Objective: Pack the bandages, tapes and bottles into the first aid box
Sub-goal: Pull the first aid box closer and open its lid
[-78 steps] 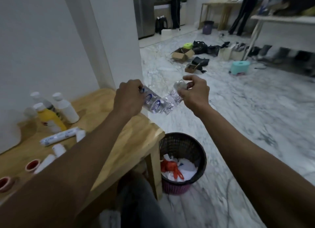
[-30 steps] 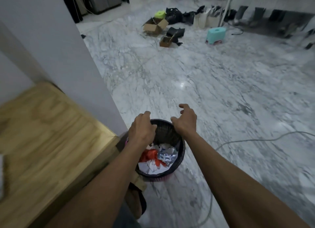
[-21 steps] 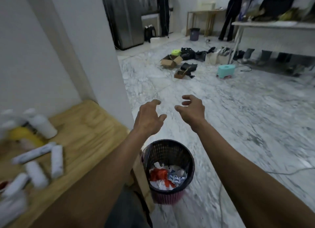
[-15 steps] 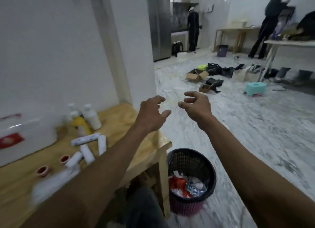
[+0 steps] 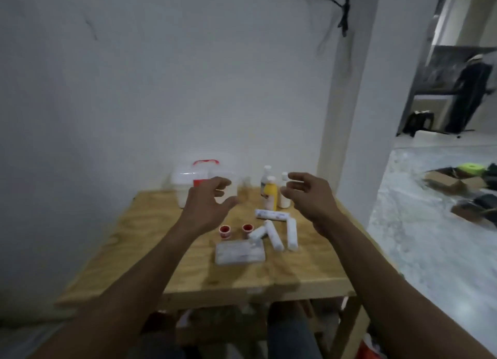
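Head view: both hands are hovering above a wooden table [image 5: 166, 254], each holding nothing. Left hand [image 5: 205, 211] is raised at 11 o'clock of the table's centre, its fingers spreading loosely with a slight curl; it is overlapping the front of the first aid box [image 5: 188, 182], though contact cannot be judged. Right hand [image 5: 309, 197] is hanging at 1 o'clock, fingers likewise parted and gently bent, pointing toward the bottles. First aid box, translucent white with a red handle, is standing at 12 o'clock against the wall [image 5: 134, 90]. Yellow bottle [image 5: 269, 196] is standing upright just right of the box, with two white bottles [image 5: 284, 194] close behind and beside it. Four white bandage rolls [image 5: 291, 233] are lying at 2 o'clock of centre: one crosswise in front of the bottles, three lengthwise nearer the viewer. Two red-centred tape rolls [image 5: 224, 230] are sitting side by side at centre, between the forearms. Flat clear packet [image 5: 239, 252] is lying just nearer than the tapes, touching one bandage roll. Everything is appearing slightly blurred.
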Demonstrator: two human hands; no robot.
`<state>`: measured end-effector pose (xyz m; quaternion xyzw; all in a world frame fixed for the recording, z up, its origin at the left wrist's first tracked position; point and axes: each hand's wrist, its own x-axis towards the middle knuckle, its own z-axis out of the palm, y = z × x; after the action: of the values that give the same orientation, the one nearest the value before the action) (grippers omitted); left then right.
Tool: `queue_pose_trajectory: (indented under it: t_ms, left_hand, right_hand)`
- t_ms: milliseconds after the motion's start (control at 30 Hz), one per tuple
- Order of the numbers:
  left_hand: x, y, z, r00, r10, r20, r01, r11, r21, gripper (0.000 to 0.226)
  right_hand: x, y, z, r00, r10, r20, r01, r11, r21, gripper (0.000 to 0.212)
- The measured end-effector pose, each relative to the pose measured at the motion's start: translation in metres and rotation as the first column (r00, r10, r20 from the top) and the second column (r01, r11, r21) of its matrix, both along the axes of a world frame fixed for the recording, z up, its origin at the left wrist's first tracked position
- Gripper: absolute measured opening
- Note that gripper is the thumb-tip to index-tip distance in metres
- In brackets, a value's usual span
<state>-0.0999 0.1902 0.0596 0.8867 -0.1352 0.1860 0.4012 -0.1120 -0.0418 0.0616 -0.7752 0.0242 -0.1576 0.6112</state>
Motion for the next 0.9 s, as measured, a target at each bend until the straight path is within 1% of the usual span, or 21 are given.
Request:
queue_pose_trajectory:
  t_ms: [133,233,367,467,567,667,767,900]
  left_hand:
    - [0.011,0.046,-0.008,0.994,0.108,-0.015,-0.108,0.994,-0.015,0.045]
    - [0.027,0.066,-0.018,0.988,0.152,-0.026,-0.152,0.988,0.009,0.05]
    - [0.055,0.083,-0.025,0.974,0.225,-0.008,-0.225,0.974,0.004,0.052]
    - [0.083,0.091,-0.028,0.958,0.286,0.025,-0.285,0.958,-0.036,0.053]
    - [0.113,0.093,-0.03,0.954,0.299,0.007,-0.297,0.952,-0.066,0.057]
    - [0.143,0.093,-0.032,0.954,0.294,-0.063,-0.298,0.951,-0.076,0.057]
    - [0.166,0.094,-0.036,0.949,0.288,-0.124,-0.302,0.947,-0.11,0.056]
    - [0.179,0.096,-0.044,0.948,0.277,-0.154,-0.299,0.943,-0.146,0.054]
  right_hand:
    - [0.02,0.046,0.0,0.996,0.084,0.001,-0.084,0.996,-0.036,0.043]
    - [0.04,0.072,-0.007,0.995,0.102,-0.004,-0.102,0.989,-0.11,0.045]
    - [0.071,0.097,-0.016,0.995,0.096,-0.027,-0.099,0.986,-0.133,0.049]
    - [0.099,0.108,-0.023,0.998,0.062,-0.015,-0.064,0.989,-0.133,0.054]
    - [0.131,0.116,-0.031,1.0,0.015,-0.017,-0.018,0.99,-0.143,0.059]
    - [0.159,0.123,-0.036,0.999,0.004,-0.05,-0.01,0.992,-0.126,0.061]
    - [0.182,0.129,-0.04,0.997,-0.014,-0.075,0.005,0.992,-0.123,0.056]
    - [0.197,0.137,-0.046,0.996,-0.009,-0.09,-0.002,0.993,-0.118,0.052]
